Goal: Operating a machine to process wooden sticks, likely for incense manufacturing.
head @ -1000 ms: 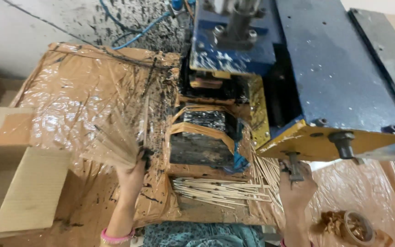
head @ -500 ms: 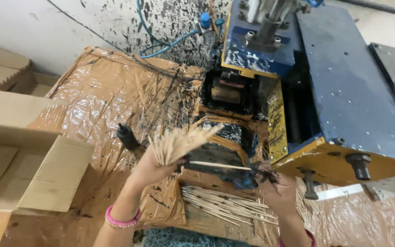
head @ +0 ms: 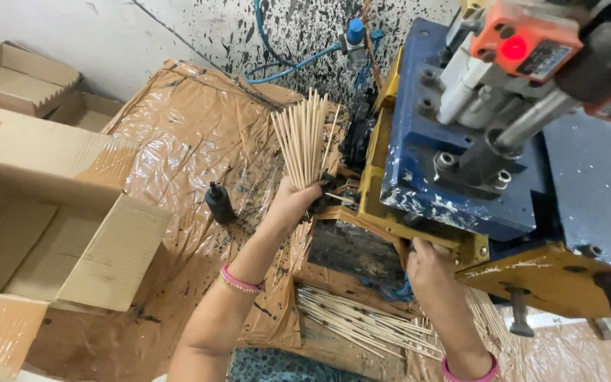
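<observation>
Fingers of the left hand (head: 293, 200) are closed around the lower end of a bundle of sticks (head: 304, 136), which stands nearly upright and fans out above the fist, its long axis pointing up and away from the person. Beside it to the right sits the blue and yellow machine (head: 426, 177). Curled fingers of the right hand (head: 429, 263) rest against the machine's yellow frame, seemingly gripping nothing loose. More sticks (head: 362, 327) lie flat between the two forearms, nearer the right hand. An open cardboard box (head: 51, 233) stands well off to the left
</observation>
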